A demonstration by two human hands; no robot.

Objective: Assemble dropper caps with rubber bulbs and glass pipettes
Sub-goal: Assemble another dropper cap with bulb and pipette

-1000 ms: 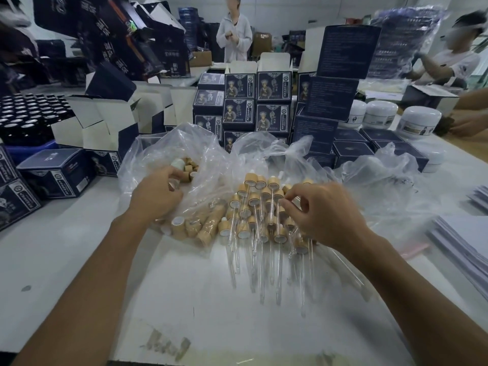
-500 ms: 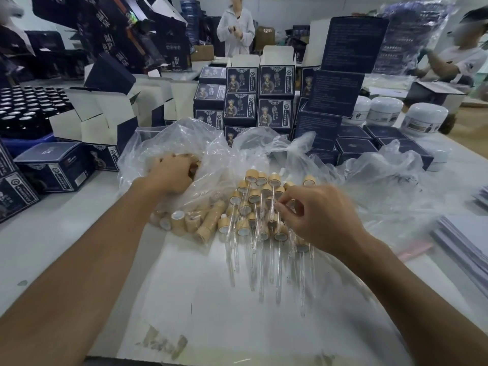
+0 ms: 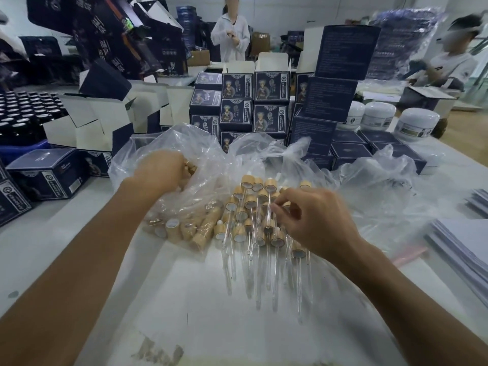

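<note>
Nearest the viewer, two bare forearms reach across the white worktop (image 3: 66, 241). The glass pipettes (image 3: 274, 281) lie side by side, open tips pointing toward the viewer; each is a thin, clear tube, judged light, rigid, slippery and easily snapped if bent or pressed sideways. Just beyond, their bamboo-coloured dropper caps (image 3: 248, 202) form a loose cluster of finished pieces, resting on flattened clear plastic. The right hand (image 3: 319, 223) hovers over this cluster, fingers curled, thumb and forefinger closed together on what appears to be the upper stem of one pipette; the exact contact is small and partly hidden. The collar, being stiff and textured, is judged the safer place to hold; the glass is best taken close to the cap, not at its tip. To the left, unassembled caps (image 3: 184, 228) lie inside a clear plastic bag (image 3: 208, 157), soft and crinkly, likely to shift under a reaching hand. The left hand (image 3: 161, 169) is inside the bag's mouth, fingers curled around a cap at its far edge. Further back stand dark printed cartons (image 3: 269, 101), white jars (image 3: 417, 122), and rows of dark bottles (image 3: 23, 112).
</note>
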